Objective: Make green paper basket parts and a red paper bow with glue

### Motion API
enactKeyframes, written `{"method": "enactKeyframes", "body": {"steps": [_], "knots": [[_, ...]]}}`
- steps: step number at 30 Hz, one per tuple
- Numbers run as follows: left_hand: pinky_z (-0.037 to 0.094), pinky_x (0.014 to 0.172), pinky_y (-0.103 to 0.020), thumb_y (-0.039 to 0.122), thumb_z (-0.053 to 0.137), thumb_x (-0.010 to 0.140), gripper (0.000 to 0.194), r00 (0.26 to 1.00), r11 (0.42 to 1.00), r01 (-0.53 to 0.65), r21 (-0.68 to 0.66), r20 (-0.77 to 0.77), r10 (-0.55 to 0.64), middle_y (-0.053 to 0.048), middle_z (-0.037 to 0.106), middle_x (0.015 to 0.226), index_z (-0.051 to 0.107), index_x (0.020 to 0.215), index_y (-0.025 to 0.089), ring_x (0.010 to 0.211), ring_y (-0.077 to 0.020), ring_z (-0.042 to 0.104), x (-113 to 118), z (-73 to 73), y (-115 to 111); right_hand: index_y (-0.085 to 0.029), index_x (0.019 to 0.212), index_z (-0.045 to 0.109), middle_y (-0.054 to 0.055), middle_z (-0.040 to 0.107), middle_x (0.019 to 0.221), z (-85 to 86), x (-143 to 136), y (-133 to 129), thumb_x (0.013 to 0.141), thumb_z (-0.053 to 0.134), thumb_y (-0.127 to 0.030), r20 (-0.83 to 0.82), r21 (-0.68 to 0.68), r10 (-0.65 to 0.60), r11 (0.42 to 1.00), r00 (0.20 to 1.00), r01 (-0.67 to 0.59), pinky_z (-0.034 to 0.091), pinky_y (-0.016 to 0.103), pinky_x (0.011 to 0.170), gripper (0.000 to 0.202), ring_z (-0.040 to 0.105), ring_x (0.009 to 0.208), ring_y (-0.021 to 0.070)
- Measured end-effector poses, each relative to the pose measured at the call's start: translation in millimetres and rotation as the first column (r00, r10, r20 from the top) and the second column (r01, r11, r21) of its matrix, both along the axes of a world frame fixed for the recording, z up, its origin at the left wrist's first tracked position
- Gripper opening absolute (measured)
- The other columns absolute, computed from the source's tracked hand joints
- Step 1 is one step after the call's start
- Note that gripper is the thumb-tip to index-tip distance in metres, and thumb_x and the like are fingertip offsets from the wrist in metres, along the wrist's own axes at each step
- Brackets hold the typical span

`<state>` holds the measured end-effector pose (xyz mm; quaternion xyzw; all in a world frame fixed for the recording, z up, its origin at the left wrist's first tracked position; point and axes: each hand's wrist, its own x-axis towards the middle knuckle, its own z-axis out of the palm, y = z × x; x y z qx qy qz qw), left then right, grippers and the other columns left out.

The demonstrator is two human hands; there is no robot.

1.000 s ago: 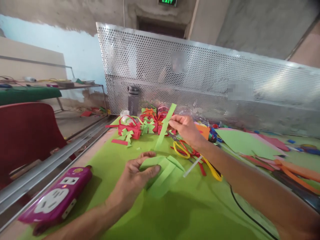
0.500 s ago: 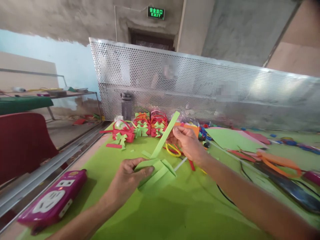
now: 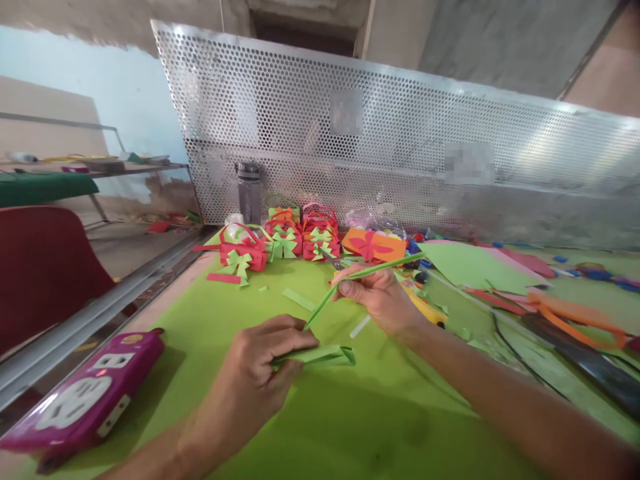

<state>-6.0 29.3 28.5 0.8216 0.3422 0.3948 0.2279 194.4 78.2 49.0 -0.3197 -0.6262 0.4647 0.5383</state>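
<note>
My left hand [image 3: 267, 363] is closed on a folded piece of light green paper [image 3: 325, 355], its thumb below and fingers on top. From that paper a long green paper strip [image 3: 323, 305] rises to the right. My right hand [image 3: 375, 293] pinches the strip between thumb and fingers, and the strip's free end points up to the right. Both hands are above the green tabletop [image 3: 360, 427]. Whether the strip is joined to the folded paper is hidden behind my left fingers.
Small red paper bags [image 3: 250, 257] with green bows stand at the back, beside an orange paper piece [image 3: 375, 245]. A grey bottle [image 3: 249, 193] stands behind them. A purple power strip [image 3: 90, 400] lies at left. Green paper sheets [image 3: 465, 270] and an orange loop [image 3: 575, 320] lie right.
The folded paper has tilted from showing its broad face to nearly edge-on. The strip has bent over to the right under my right hand. The camera view has tipped downward.
</note>
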Motion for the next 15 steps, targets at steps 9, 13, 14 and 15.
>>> {"method": "enactKeyframes", "body": {"steps": [9,13,14,15], "knots": [[0.041,0.051,-0.021,0.033,0.075,0.062,0.015,0.943,0.708,0.164,-0.687,0.321,0.092,0.000,0.065,0.060,0.071,0.066,0.019,0.054,-0.0124,0.054,1.9,8.8,3.3,-0.027,0.113,0.060,0.000,0.065,0.094,3.2,5.1,-14.3,0.067,0.071,-0.010,0.246,-0.030,0.390,0.918,0.887,-0.395,0.048,0.025,0.074,0.050,0.061,0.086,0.0126],[0.043,0.051,-0.021,0.029,0.082,0.053,0.020,0.880,0.544,0.281,-0.790,0.439,0.183,0.000,0.065,0.056,0.069,0.060,0.015,0.051,-0.0108,0.054,6.2,1.3,3.8,-0.020,0.091,0.069,0.003,0.065,0.086,3.2,-2.0,-20.2,0.074,0.068,-0.024,0.333,0.106,0.305,0.928,0.892,-0.357,0.047,0.028,0.076,0.018,0.060,0.082,0.0148],[0.043,0.051,-0.021,0.028,0.082,0.054,0.020,0.871,0.519,0.320,-0.793,0.461,0.167,-0.001,0.065,0.056,0.069,0.061,0.014,0.050,-0.0107,0.055,7.1,-0.3,3.7,-0.019,0.084,0.071,0.003,0.065,0.082,2.6,-3.3,-20.2,0.074,0.068,-0.029,0.311,0.133,0.292,0.929,0.904,-0.346,0.047,0.028,0.073,0.014,0.060,0.078,0.0150],[0.044,0.051,-0.021,0.028,0.082,0.055,0.020,0.863,0.493,0.357,-0.793,0.482,0.150,-0.002,0.066,0.057,0.070,0.063,0.014,0.050,-0.0109,0.056,7.9,-1.6,3.6,-0.019,0.079,0.071,0.003,0.065,0.079,1.9,-4.4,-19.8,0.074,0.068,-0.033,0.287,0.153,0.279,0.931,0.916,-0.332,0.047,0.028,0.071,0.016,0.060,0.075,0.0149]]}}
